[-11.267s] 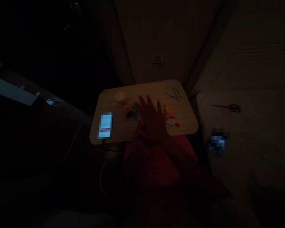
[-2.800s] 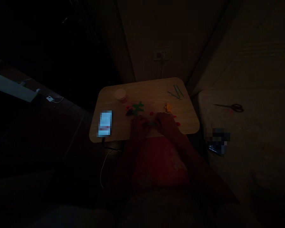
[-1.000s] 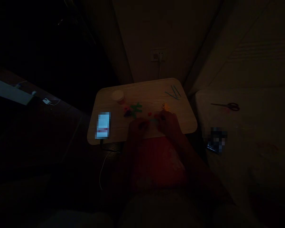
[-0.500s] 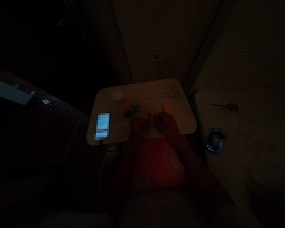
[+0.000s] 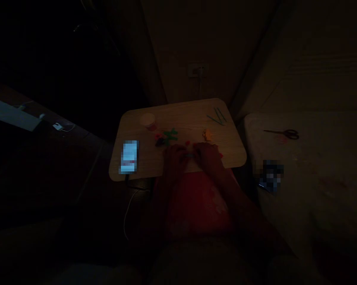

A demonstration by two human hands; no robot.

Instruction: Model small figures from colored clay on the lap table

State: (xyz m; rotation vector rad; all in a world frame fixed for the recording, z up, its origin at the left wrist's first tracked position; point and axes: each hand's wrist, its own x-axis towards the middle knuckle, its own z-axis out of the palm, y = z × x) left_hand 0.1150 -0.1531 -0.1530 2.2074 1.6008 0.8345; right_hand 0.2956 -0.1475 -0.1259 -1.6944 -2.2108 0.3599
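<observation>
In dim light, my left hand (image 5: 175,154) and my right hand (image 5: 207,155) are close together at the near edge of a small wooden table (image 5: 181,116). Fingers of both hands are closed around a short, thin pale-bluish stick (image 5: 190,155), which spans the gap between them. Just beyond lies a small red piece (image 5: 187,143). Bright green pieces (image 5: 170,134) and a dark lump (image 5: 159,141) are past my left hand. An orange piece (image 5: 207,135) lies beyond my right hand, and a red bit (image 5: 220,155) shows beside it.
Several thin greenish sticks (image 5: 216,116) lie at the table's far right. A round lidded tub (image 5: 147,120) stands at the far left, a lit phone (image 5: 128,157) nearer. Scissors (image 5: 282,133) rest on the pale surface to the right. A cable (image 5: 125,215) hangs below the table.
My right hand has come slightly down toward the near edge, uncovering more of the orange piece. The stick between my hands shows more clearly now.
</observation>
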